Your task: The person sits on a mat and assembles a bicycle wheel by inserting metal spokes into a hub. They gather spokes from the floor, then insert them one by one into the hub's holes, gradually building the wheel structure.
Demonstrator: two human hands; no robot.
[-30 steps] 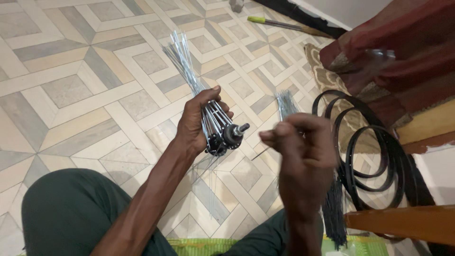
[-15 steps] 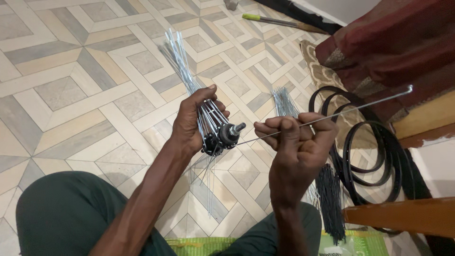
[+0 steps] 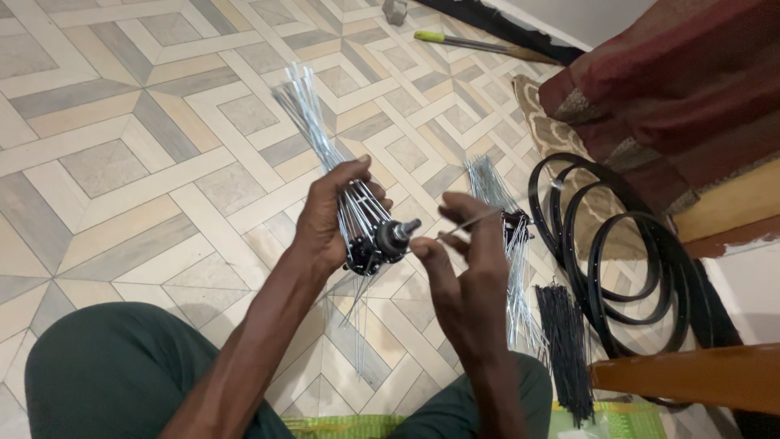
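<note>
My left hand (image 3: 329,219) grips a black wheel hub (image 3: 380,241) with a bundle of silver spokes (image 3: 309,114) fanning up and away from it over the tiled floor. A few spokes hang loose below the hub. My right hand (image 3: 465,280) sits just right of the hub and pinches one thin silver spoke (image 3: 471,221) between thumb and fingers, its end pointing toward the hub's axle. Both hands are above my lap, with my green trousers (image 3: 106,374) at the bottom left.
A second hub with silver spokes (image 3: 508,244) lies on the floor behind my right hand. A bundle of black spokes (image 3: 565,349) lies beside several black rims (image 3: 634,260). A wooden furniture edge (image 3: 691,374) and dark red cloth (image 3: 674,89) stand at right.
My right hand has drawn the single spoke in from far out to the right, close to the hub. My left hand has kept its hold on the hub.
</note>
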